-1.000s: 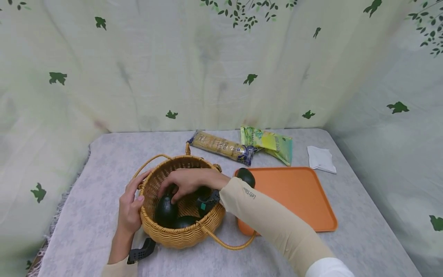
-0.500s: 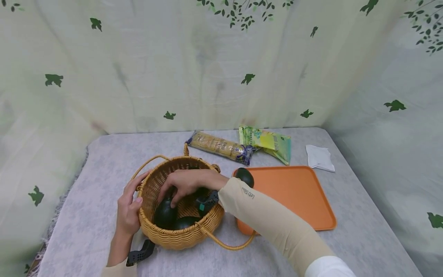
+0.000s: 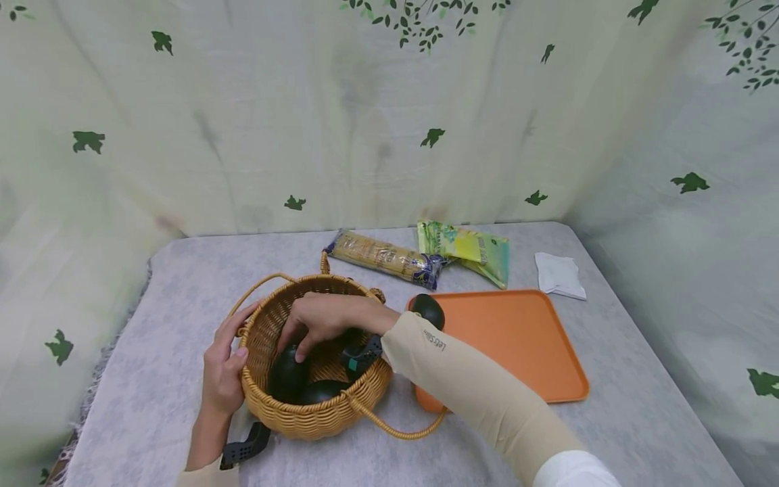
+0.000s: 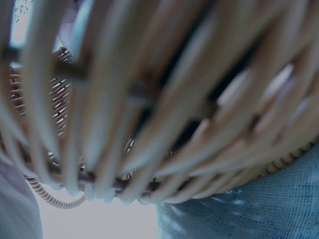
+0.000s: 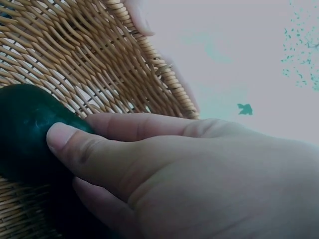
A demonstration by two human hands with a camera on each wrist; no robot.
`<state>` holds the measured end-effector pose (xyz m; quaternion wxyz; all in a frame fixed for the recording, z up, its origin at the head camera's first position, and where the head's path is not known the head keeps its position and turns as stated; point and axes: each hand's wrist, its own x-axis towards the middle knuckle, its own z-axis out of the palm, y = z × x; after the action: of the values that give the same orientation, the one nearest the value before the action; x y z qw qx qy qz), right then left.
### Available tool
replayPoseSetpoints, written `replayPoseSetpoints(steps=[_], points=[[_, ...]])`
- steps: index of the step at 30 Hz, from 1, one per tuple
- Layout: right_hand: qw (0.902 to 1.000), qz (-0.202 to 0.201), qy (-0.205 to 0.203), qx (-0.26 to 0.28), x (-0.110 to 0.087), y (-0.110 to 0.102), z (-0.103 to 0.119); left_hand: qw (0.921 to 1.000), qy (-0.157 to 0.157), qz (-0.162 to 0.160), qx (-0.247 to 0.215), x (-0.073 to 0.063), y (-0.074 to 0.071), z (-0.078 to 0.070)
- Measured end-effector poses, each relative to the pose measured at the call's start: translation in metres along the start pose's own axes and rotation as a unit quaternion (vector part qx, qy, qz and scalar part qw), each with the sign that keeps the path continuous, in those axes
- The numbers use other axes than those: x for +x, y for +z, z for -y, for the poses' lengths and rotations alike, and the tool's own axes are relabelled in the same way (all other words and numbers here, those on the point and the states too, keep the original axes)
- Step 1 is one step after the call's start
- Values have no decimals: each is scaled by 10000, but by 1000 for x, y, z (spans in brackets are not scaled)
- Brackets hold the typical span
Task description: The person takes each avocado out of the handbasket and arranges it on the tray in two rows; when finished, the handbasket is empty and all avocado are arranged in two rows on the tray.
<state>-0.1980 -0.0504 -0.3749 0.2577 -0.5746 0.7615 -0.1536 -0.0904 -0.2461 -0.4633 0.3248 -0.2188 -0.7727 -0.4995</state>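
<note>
A round wicker basket (image 3: 304, 423) stands at the left of the table, its two loop handles folded outward. My left hand (image 3: 223, 375) holds its left rim, thumb at the edge and fingers along the outer side. My right hand (image 3: 319, 318) reaches down inside the basket. Its thumb and fingers grip the narrow end of a dark green avocado (image 3: 287, 379), seen close up in the right wrist view as a smooth avocado (image 5: 30, 132). Beside it on the basket floor lies a second avocado (image 3: 325, 390). Only blurred basket weave (image 4: 99, 109) fills most of the left wrist view.
An orange tray (image 3: 517, 345) lies right of the basket, partly under the right forearm. Another avocado (image 3: 429, 310) sits at its far left corner. Behind are a bag of pasta (image 3: 383, 257), green packets (image 3: 468, 249) and a white packet (image 3: 560, 275).
The right hand stays in the basket, its thumb shifting slightly down along the avocado. The left hand keeps its place at the rim. The whole head view has drifted slightly.
</note>
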Motion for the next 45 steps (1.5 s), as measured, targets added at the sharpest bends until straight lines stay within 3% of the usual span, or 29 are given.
replayPoseSetpoints(steps=[12,30,45], points=[[9994,-327,15,105,-12,-9,2,9999,-75,124,-71,4,5,-1],[9882,-924,-352,1172,-44,-21,6,9999,-19,102,-41,5,3,-1],[9757,-976,-446,1912,-60,-25,1,9999,-17,99,70,1,-3,0]])
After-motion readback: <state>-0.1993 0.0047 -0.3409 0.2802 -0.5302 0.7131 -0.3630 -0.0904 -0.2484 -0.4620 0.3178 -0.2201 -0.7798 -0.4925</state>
